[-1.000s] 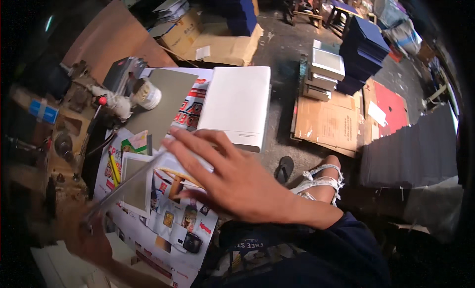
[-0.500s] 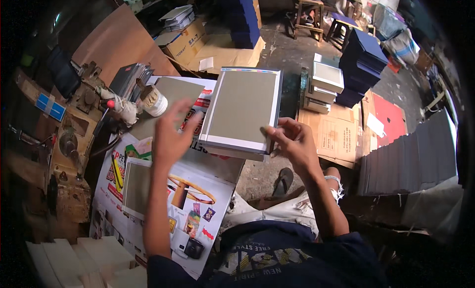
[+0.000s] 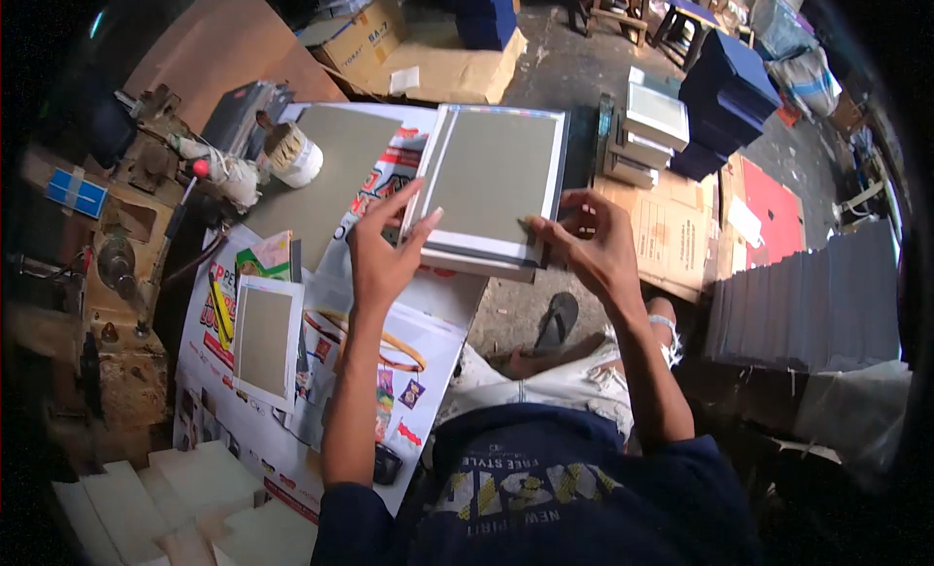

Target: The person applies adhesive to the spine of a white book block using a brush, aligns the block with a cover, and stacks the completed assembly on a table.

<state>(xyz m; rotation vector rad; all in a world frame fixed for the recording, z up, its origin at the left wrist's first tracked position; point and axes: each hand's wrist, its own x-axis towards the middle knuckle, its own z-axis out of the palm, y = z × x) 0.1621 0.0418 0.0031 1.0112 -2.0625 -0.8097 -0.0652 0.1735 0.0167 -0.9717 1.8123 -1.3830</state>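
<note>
Head view. Grey panel [image 3: 491, 177] with a white border lies on top of a thick white block [image 3: 482, 267], at the right-hand side of the sheet-covered surface [image 3: 446, 301]. Left hand [image 3: 394, 250] at the panel's near left corner: thumb and fingers part-bent, a small gap between them, tips against the edge; cannot tell if it grips or only steadies. Right hand [image 3: 589, 245] on the opposite edge: thumb on the panel's near right margin, fingers curled round beyond the side, a loose pinch on the panel.

Nearer the wearer, left of the left forearm, a second, smaller grey panel [image 3: 263, 337], also white-bordered. Beyond, a plain grey board [image 3: 355, 147] lies flat, with a white tub [image 3: 295, 157] standing by it. Worn machine [image 3: 122, 274] along the left; pale paper blocks [image 3: 185, 488] lower left. To the right, over the floor: cardboard [image 3: 666, 240], dark blue stack [image 3: 725, 94], long grey stack [image 3: 808, 303].
</note>
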